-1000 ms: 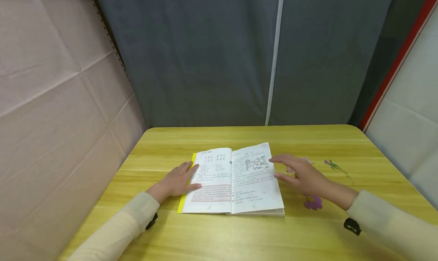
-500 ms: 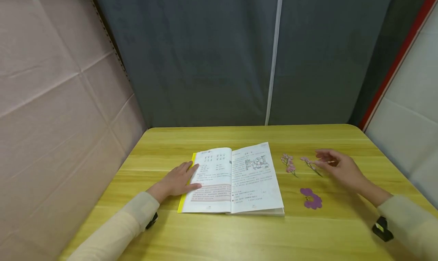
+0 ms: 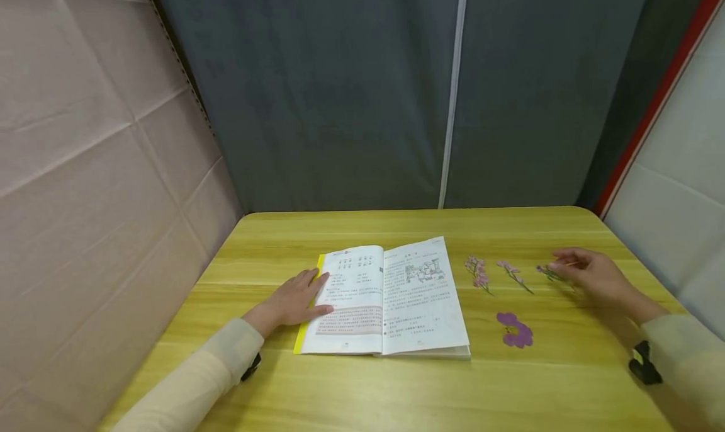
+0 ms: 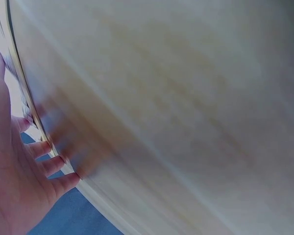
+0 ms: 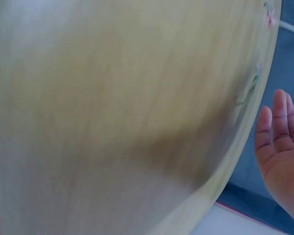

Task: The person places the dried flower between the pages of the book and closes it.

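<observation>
An open book (image 3: pixel 354 287) with printed pages and a yellow cover edge lies on the wooden table (image 3: pixel 362 394). My left hand (image 3: pixel 294 298) rests on its left edge, thumb and fingertips over the page. To the right of the book lie flat, pressed-looking flowers: a pink sprig (image 3: pixel 479 273), a smaller pink sprig (image 3: pixel 512 273) and purple petals (image 3: pixel 517 331) nearer me. My right hand (image 3: pixel 595 278) is over a purple flower with a green stem (image 3: pixel 546 271), partly hiding the stem. In the right wrist view that flower (image 5: pixel 255 81) lies on the table below relaxed fingers.
A dark grey curtain (image 3: pixel 328 92) with a pale vertical strip (image 3: pixel 455 92) hangs behind the table. Pale cloth (image 3: pixel 102 130) walls the left side. White cloth (image 3: pixel 691 167) edged in red closes off the right.
My right hand has moved away from the book's right page edge, rightward past the pink sprigs, to the purple stemmed flower. The left hand and book have stayed in place.
</observation>
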`<action>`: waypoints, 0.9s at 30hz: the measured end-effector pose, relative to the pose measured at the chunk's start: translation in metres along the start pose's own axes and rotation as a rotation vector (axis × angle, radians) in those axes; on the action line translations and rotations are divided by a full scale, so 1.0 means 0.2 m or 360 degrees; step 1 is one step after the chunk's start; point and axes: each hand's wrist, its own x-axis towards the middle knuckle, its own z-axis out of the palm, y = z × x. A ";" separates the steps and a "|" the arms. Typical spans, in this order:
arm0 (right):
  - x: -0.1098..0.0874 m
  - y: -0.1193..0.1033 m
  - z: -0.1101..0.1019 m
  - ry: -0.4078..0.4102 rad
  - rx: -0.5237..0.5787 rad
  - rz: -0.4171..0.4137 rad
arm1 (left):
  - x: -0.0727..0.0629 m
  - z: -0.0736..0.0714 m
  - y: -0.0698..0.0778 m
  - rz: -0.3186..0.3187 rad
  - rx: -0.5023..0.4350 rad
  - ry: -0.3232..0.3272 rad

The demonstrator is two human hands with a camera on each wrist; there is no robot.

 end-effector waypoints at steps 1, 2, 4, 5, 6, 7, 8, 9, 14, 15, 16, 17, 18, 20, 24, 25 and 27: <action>0.01 0.01 0.00 -0.0012 -0.0009 0.0012 | 0.00 0.00 0.00 0.0003 -0.0001 -0.0001; 0.01 0.02 -0.01 -0.0022 -0.0018 0.0023 | 0.00 0.00 0.00 0.0005 -0.0002 -0.0003; 0.02 0.04 -0.01 -0.0047 -0.0039 0.0038 | 0.00 0.00 0.00 0.0019 -0.0016 0.0004; 0.03 0.04 -0.01 -0.0057 -0.0051 0.0048 | 0.00 0.00 0.00 0.0024 -0.0016 0.0006; 0.03 0.05 -0.01 -0.0066 -0.0057 0.0059 | 0.00 0.00 0.00 0.0027 -0.0017 0.0006; 0.03 0.06 -0.01 -0.0079 -0.0066 0.0067 | 0.00 0.00 0.00 0.0031 -0.0018 0.0010; 0.04 0.06 -0.01 -0.0089 -0.0075 0.0075 | 0.00 0.00 0.00 0.0035 -0.0019 0.0016; 0.04 0.07 -0.01 -0.0098 -0.0082 0.0082 | 0.00 0.00 0.00 0.0040 -0.0024 0.0021; 0.06 0.09 -0.01 -0.0146 -0.0081 0.0132 | 0.00 0.00 0.00 0.0033 -0.0025 0.0012; 0.06 0.09 -0.01 -0.0161 -0.0081 0.0138 | 0.00 0.00 0.00 0.0031 -0.0024 0.0010; 0.06 0.10 -0.01 -0.0175 -0.0076 0.0143 | 0.00 0.00 0.00 0.0030 -0.0020 0.0008; 0.06 0.10 0.00 -0.0183 -0.0074 0.0146 | 0.00 0.00 0.00 0.0030 -0.0021 0.0009; 0.06 0.10 0.00 -0.0190 -0.0074 0.0145 | 0.00 0.00 0.00 0.0032 -0.0024 0.0012; 0.06 0.10 0.00 -0.0188 -0.0083 0.0139 | 0.00 0.00 0.00 0.0032 -0.0014 0.0016; 0.07 0.11 0.02 -0.0172 -0.0091 0.0147 | 0.00 0.01 -0.01 0.0038 -0.0006 0.0032; 0.07 0.12 0.02 -0.0173 -0.0095 0.0150 | 0.00 0.01 -0.01 0.0038 -0.0001 0.0035; 0.08 0.13 0.02 -0.0179 -0.0091 0.0166 | 0.01 0.01 -0.01 0.0036 0.0004 0.0029</action>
